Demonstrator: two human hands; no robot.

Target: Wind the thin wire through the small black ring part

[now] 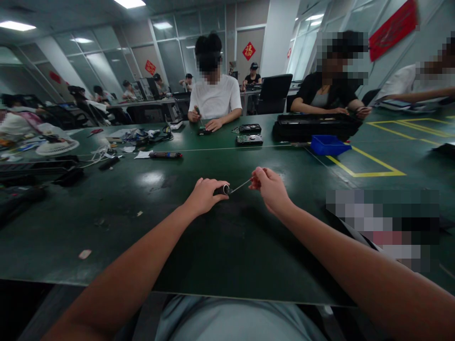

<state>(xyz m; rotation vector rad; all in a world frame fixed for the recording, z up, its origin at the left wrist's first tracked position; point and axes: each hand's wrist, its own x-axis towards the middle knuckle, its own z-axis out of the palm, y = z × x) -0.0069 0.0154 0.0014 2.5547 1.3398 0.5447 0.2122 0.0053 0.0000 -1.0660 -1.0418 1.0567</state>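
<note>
My left hand [203,196] is closed around a small black cylindrical part [221,190], gripped between thumb and fingers just above the table. The part's round, pale-rimmed end faces right. My right hand [272,189] pinches a thin screwdriver [241,185] with a slim metal shaft; a bit of red shows at the fingers, and most of the handle is hidden. The shaft slants down to the left, and its tip meets the end of the black part. Whether the tip sits inside or only touches the rim, I cannot tell.
The green table [213,255] carries a dark cylindrical tool [166,155], an opened hard-drive-like device [249,140], a blue bin [329,145] and a black case [316,127]. Cables and parts clutter the left. A person [215,94] works opposite; others sit at right.
</note>
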